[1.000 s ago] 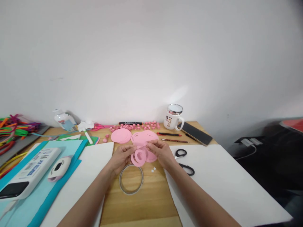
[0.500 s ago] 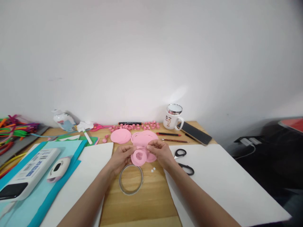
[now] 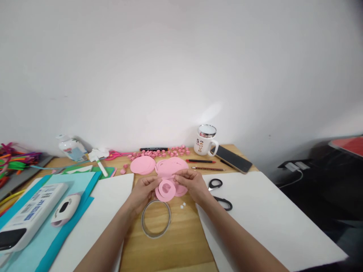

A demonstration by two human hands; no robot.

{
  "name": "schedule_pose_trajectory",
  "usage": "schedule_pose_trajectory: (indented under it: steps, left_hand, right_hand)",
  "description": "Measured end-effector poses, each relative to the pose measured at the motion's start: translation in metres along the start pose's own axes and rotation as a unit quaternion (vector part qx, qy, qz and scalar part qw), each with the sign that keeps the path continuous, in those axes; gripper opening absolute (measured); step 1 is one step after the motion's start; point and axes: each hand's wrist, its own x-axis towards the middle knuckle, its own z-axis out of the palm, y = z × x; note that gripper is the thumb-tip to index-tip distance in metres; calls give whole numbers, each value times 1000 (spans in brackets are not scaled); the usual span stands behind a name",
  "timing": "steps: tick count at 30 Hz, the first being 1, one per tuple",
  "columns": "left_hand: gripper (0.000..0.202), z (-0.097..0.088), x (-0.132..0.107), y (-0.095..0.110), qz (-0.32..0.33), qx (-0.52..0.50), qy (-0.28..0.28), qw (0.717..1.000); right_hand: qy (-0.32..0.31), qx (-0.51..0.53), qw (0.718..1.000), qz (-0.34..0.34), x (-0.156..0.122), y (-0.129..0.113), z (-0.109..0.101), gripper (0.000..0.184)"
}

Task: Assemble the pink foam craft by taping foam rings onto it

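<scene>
Pink paper (image 3: 163, 195) is pinched in both hands (image 3: 144, 190) (image 3: 194, 184).

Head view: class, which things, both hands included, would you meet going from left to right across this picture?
Colourful strips → white bottle → slim white stick → left hand → pink paper ring → right hand → phone → white plugs.

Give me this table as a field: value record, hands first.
left hand: pinching pink paper
right hand: pinching pink paper; same piece or not, can't tell
in front of hands: ring lying on wooden table
right: scissors, blades mostly hidden by right arm
back: mug, upright; phone lying beside it
</scene>
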Motion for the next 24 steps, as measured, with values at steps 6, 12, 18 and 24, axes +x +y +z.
schedule_pose_trajectory:
  steps: [6, 12, 18, 24]
  left_hand:
    - [25, 1, -1, 1, 12, 3, -8, 1000]
    - [26, 0, -1, 1, 7, 0, -5, 1000]
    - [28, 0, -1, -2, 5, 13, 4, 1000]
    - [27, 0, -1, -5, 1, 48, -4, 999]
  right_hand:
    - [30, -48, 998, -16, -2, -5, 3, 17]
    - [0, 1, 1000, 18, -2, -6, 2, 27]
    - [10, 6, 1000, 14, 0, -1, -1, 20]
    - [0, -22, 1000, 2, -3, -1, 2, 17]
